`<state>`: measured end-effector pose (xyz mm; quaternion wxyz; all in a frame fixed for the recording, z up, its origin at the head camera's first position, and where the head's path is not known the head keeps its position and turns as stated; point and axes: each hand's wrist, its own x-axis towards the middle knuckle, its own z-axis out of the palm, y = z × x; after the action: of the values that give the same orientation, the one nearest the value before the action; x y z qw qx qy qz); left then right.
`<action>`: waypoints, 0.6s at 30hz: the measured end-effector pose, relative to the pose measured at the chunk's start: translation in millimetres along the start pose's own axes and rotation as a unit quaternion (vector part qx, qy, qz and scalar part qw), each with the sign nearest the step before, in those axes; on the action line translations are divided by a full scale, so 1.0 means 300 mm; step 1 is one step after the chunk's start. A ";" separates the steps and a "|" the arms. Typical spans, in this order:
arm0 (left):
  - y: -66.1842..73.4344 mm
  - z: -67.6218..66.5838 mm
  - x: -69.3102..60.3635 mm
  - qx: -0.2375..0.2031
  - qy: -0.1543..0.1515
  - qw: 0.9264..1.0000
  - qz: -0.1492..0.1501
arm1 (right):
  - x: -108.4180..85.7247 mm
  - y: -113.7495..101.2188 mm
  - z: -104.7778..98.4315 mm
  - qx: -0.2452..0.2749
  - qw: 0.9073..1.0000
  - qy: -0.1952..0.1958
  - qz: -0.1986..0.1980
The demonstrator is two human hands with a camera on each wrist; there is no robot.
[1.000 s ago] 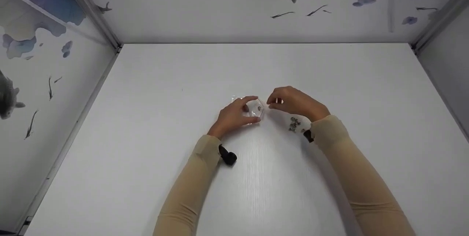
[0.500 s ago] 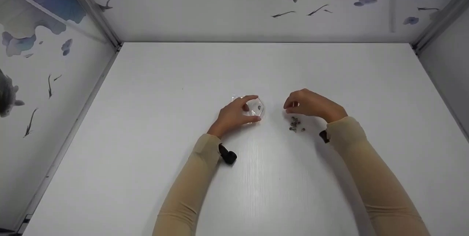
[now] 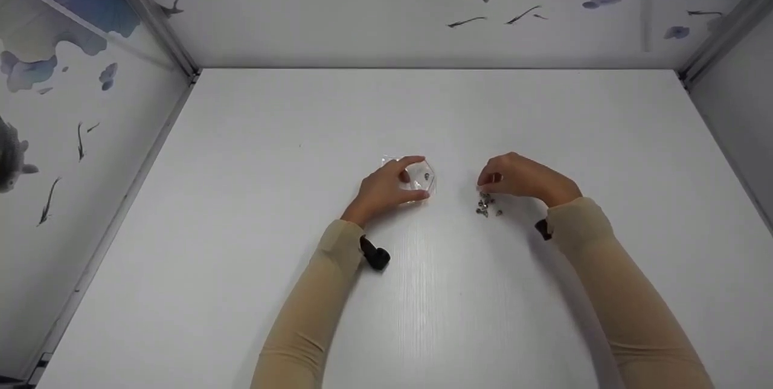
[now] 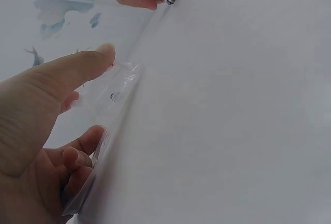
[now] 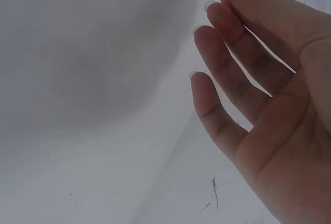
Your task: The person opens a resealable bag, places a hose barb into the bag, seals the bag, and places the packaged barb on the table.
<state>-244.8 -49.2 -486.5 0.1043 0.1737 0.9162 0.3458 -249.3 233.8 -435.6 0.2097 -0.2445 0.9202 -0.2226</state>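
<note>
My left hand (image 3: 381, 188) holds a clear plastic bag (image 3: 424, 167) between thumb and fingers, its right end spread into a six-sided outline. One small dark ring-like piece (image 3: 427, 176) lies in or under the clear plastic. In the left wrist view the thumb lies along the bag's upper side and the other fingers are curled at its lower edge. To the right, my right hand (image 3: 524, 177) reaches down, fingertips at the far edge of a little pile of silvery metal beads (image 3: 483, 205). The right wrist view shows its fingers loosely bent; nothing is visible between them.
One bead (image 3: 499, 212) lies just right of the pile. Both hands work over a white table (image 3: 253, 135), with fish-printed panels (image 3: 386, 20) at the back and left. A black wrist camera (image 3: 375, 256) hangs under the left wrist.
My right hand has moved away from the bag, to the right and down to the bead pile. My left hand and the bag have stayed put.
</note>
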 end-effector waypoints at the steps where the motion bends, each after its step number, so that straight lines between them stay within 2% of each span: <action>1: 0.000 0.000 0.000 0.000 -0.001 1.000 -0.001 | -0.001 0.002 0.002 0.000 1.000 -0.001 0.003; 7: 0.003 -0.002 -0.002 -0.003 -0.004 1.000 -0.003 | -0.002 0.011 0.013 0.002 1.000 -0.009 0.010; 14: 0.000 -0.003 -0.003 -0.004 -0.002 1.000 0.006 | 0.002 0.005 0.021 0.001 1.000 0.002 0.002; 18: 0.000 -0.002 -0.003 -0.001 -0.002 1.000 0.007 | 0.002 0.006 0.024 -0.002 1.000 0.003 0.009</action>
<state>-244.2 -49.9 -485.9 0.1040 0.1807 0.9144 0.3469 -246.7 232.6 -442.4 0.2084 -0.2357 0.9236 -0.2192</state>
